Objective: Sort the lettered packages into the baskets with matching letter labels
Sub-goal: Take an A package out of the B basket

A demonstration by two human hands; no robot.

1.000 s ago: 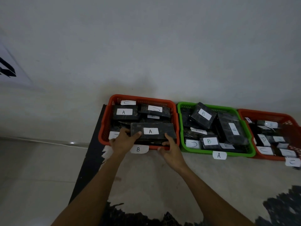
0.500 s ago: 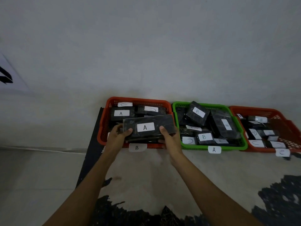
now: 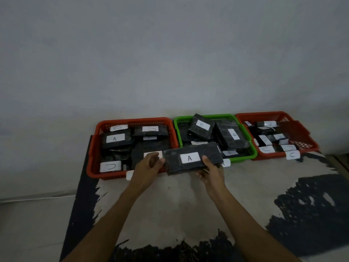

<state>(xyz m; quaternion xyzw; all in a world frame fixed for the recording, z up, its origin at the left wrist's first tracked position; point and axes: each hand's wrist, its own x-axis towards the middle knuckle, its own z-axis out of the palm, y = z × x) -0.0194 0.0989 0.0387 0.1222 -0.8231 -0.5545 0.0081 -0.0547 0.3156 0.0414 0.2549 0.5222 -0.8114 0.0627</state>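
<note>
A long black package labelled A (image 3: pixel 189 158) hangs over the gap between the left red basket (image 3: pixel 90 163) and the green basket (image 3: pixel 243 157). My right hand (image 3: pixel 210 171) grips its right end, thumb on top. My left hand (image 3: pixel 149 167) sits just off its left end with loosely curled fingers and holds nothing. The green basket's front label A (image 3: pixel 226 163) is half hidden behind the package. The right red basket (image 3: pixel 302 133) carries label C (image 3: pixel 292 154). All three baskets hold black packages with mixed letters.
The baskets stand in a row against a pale wall (image 3: pixel 170 63), on a black-and-white patterned mat (image 3: pixel 179 205). Pale floor (image 3: pixel 34 224) lies to the left of the mat. Another package labelled A (image 3: pixel 115 138) lies in the left red basket.
The A package has been lifted out of the left red basket and carried right toward the green one. My left hand has come off its left end.
</note>
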